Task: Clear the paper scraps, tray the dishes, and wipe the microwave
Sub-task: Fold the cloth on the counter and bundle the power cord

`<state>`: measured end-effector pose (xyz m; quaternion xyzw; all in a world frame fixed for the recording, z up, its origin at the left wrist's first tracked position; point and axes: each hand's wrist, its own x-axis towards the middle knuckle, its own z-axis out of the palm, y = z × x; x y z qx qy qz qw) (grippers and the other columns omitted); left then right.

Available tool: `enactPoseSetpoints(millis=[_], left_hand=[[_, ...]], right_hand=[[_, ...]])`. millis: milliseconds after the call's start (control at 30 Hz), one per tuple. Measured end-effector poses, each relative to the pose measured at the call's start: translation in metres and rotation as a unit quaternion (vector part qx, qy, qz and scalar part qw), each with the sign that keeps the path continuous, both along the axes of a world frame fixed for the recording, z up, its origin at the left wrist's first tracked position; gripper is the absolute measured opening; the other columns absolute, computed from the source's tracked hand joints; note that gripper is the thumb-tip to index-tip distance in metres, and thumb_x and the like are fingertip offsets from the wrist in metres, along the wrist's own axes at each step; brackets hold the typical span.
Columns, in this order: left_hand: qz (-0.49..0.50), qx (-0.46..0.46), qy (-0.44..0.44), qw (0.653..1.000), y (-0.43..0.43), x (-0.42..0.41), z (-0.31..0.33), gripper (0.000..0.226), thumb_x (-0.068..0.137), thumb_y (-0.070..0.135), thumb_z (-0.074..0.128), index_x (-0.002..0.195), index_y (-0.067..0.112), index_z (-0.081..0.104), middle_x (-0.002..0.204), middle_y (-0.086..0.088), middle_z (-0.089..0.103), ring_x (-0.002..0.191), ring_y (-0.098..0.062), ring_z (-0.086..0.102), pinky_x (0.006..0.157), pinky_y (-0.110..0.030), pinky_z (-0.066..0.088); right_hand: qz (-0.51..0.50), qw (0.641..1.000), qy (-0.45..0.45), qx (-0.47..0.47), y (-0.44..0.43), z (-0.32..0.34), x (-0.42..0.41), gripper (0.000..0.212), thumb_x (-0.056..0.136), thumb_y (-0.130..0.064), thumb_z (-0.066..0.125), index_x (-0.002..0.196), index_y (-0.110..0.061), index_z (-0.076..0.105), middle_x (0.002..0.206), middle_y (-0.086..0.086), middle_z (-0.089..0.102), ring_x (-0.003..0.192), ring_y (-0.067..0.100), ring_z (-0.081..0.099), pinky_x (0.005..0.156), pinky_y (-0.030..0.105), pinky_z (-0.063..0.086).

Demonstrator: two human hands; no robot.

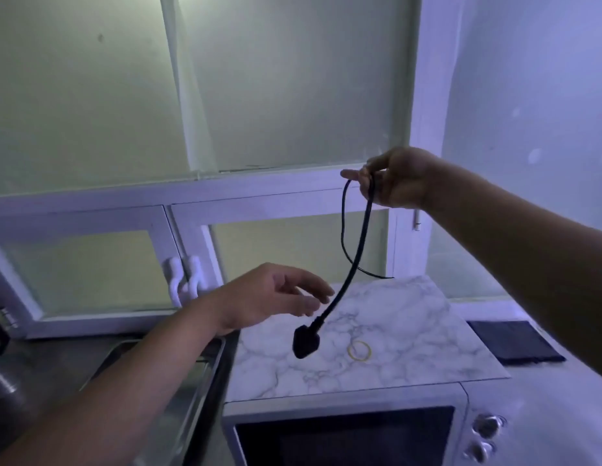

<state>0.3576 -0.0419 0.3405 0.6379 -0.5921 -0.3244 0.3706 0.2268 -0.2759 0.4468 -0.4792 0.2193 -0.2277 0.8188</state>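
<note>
Nearest, white microwave (326, 403) low in front, marbled surface (410, 317) atop it bearing a yellow rubber band (360, 359); dark cloth (514, 343) just right. Above, left grip (276, 294) open, fingers relaxed, beside a dangling black plug (303, 343); right grip (393, 178) higher, pinching its cable (356, 257). Beyond, frosted window panes (292, 95) in white frames.

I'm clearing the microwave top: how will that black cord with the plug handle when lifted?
Probably floppy: the black cord droops in a curve from the right hand. Its plug looks the heavier end, so it may swing.
</note>
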Motion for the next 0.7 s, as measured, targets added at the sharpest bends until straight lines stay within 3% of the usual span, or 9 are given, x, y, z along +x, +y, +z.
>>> enactPoseSetpoints(millis=[100,200,333,433,533,567,633,700], left_hand=[[0.081,-0.006,0.018,0.996,-0.038,-0.006,-0.018,0.024,0.082,0.031,0.075,0.102,0.019,0.077,0.105,-0.014,0.074,0.087,-0.017,0.066,0.084,-0.031,0.053],[0.18,-0.006,0.006,0.984,-0.084,-0.004,-0.039,0.006,0.085,0.017,0.071,0.089,0.018,0.076,0.082,-0.01,0.072,0.072,-0.014,0.061,0.07,-0.026,0.048],[0.261,0.018,0.014,0.965,-0.154,0.001,-0.076,0.014,0.089,0.007,0.065,0.101,0.009,0.072,0.076,-0.006,0.062,0.069,-0.016,0.054,0.065,-0.025,0.042],[0.276,0.053,-0.044,0.959,-0.21,-0.002,-0.102,0.042,0.088,0.011,0.068,0.129,0.004,0.061,0.099,-0.009,0.065,0.082,-0.019,0.059,0.068,-0.023,0.041],[0.292,0.096,-0.073,0.949,-0.262,-0.009,-0.123,0.068,0.086,0.019,0.068,0.148,0.012,0.04,0.13,-0.011,0.057,0.095,-0.022,0.059,0.071,-0.024,0.041],[0.297,0.104,-0.08,0.946,-0.277,-0.01,-0.129,0.066,0.086,0.019,0.066,0.146,0.012,0.041,0.131,-0.011,0.056,0.095,-0.022,0.057,0.072,-0.024,0.04],[0.302,0.106,-0.089,0.943,-0.305,-0.011,-0.141,0.038,0.083,0.016,0.061,0.121,0.01,0.056,0.116,-0.015,0.064,0.085,-0.023,0.058,0.071,-0.027,0.041],[0.323,0.11,-0.107,0.934,-0.331,-0.007,-0.154,0.02,0.083,0.015,0.054,0.103,0.011,0.058,0.104,-0.018,0.067,0.091,-0.031,0.064,0.079,-0.03,0.046]], right_hand=[[-0.007,0.993,0.061,-0.101,-0.022,0.006,-0.049,0.019,0.095,0.004,0.038,0.102,0.005,0.056,0.103,0.017,0.075,0.05,0.014,0.059,0.049,0.022,0.051],[-0.023,0.978,0.139,-0.156,-0.043,-0.005,-0.094,0.026,0.093,0.003,0.038,0.109,-0.002,0.058,0.099,0.009,0.077,0.052,0.012,0.059,0.05,0.021,0.049],[-0.027,0.967,0.179,-0.178,-0.076,-0.032,-0.146,0.033,0.092,0.001,0.035,0.107,-0.001,0.065,0.081,0.003,0.073,0.048,0.008,0.044,0.043,0.016,0.036],[-0.066,0.961,0.171,-0.207,-0.108,-0.049,-0.186,0.026,0.098,-0.014,0.048,0.107,-0.001,0.069,0.066,-0.003,0.061,0.041,0.007,0.032,0.039,0.016,0.029],[-0.111,0.951,0.171,-0.231,-0.14,-0.076,-0.222,0.023,0.096,-0.021,0.057,0.102,-0.003,0.071,0.058,-0.004,0.049,0.039,0.007,0.025,0.037,0.017,0.024],[-0.122,0.952,0.168,-0.225,-0.149,-0.089,-0.233,0.022,0.096,-0.02,0.058,0.1,-0.003,0.071,0.056,-0.004,0.046,0.038,0.007,0.023,0.036,0.018,0.023],[-0.142,0.96,0.153,-0.187,-0.169,-0.116,-0.25,0.02,0.092,-0.019,0.059,0.096,-0.004,0.071,0.054,-0.003,0.042,0.036,0.007,0.022,0.034,0.018,0.021],[-0.16,0.97,0.119,-0.136,-0.191,-0.146,-0.266,0.019,0.083,-0.021,0.061,0.088,-0.007,0.073,0.053,-0.003,0.04,0.035,0.007,0.023,0.034,0.019,0.019]])
